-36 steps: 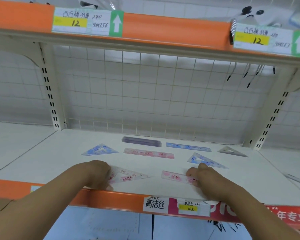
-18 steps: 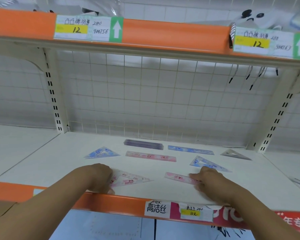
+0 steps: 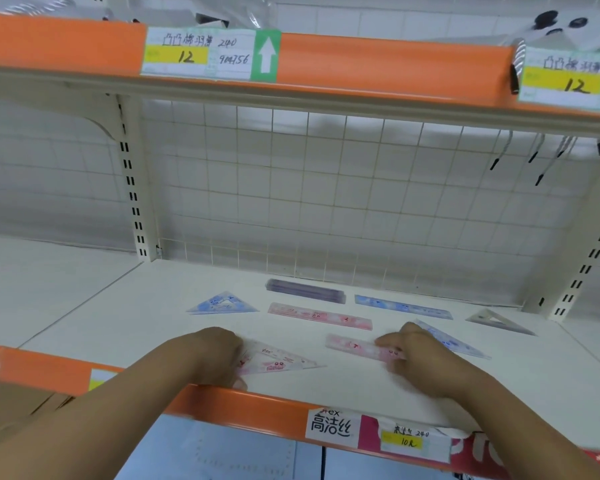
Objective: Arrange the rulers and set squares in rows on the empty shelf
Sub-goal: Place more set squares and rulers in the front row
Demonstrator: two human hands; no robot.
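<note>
Left hand (image 3: 215, 355): fingers curled over the left corner of the pink set square (image 3: 281, 362), gripping it; thumb down by the front edge; the set square lies on the shelf (image 3: 136, 317) near the front lip, long point to the right.

Right hand (image 3: 420, 358): fingers and thumb pinch the right end of the pink ruler (image 3: 354, 345); the ruler runs leftward from the hand, in line with the pink set square but apart from it; cannot tell whether it lies flat or is slightly lifted.

Just behind the right hand: second blue set square (image 3: 458, 344), partly hidden by the knuckles.

Middle row: blue set square (image 3: 222, 303) at left; second pink ruler (image 3: 319, 315) to its right, apart from it.

Back row: purple rulers (image 3: 305, 291), seemingly stacked; blue ruler (image 3: 402, 306) to their right; grey set square (image 3: 499, 321) far right, near the upright.

Behind: wire grid (image 3: 326, 188); orange shelf edges carry price labels (image 3: 208, 53).
</note>
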